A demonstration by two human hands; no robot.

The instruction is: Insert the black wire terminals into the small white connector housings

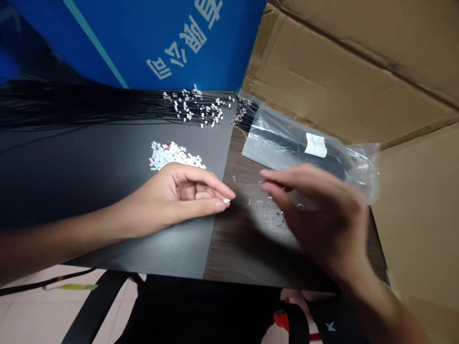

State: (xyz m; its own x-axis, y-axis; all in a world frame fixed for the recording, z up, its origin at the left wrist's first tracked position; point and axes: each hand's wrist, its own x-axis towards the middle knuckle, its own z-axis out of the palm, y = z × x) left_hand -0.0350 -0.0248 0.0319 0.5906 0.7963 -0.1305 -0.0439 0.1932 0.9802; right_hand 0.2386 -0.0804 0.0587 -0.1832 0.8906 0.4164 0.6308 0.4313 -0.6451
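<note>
- Left hand (172,198) out over the matte black sheet (89,177), grip pressed tight, thumb and forefinger pinching a small white plastic piece (226,201)!
- That piece sits right at the fingertips, facing the right hand (315,217) across the gap, and the left hand is clearly nearer (too tiny to read its long axis).
- Right grip blurred, spread or closing can't be told, above loose clear and metallic bits (267,205) on the dark wood-grain surface (247,248).
- Further up, a heap of white rectangular plastic pieces (172,155), then long black wires tipped with white pieces (193,107).
- And a clear plastic bag (261,153) holding bundled black wires (283,138), its white paper label (315,145) showing!
</note>
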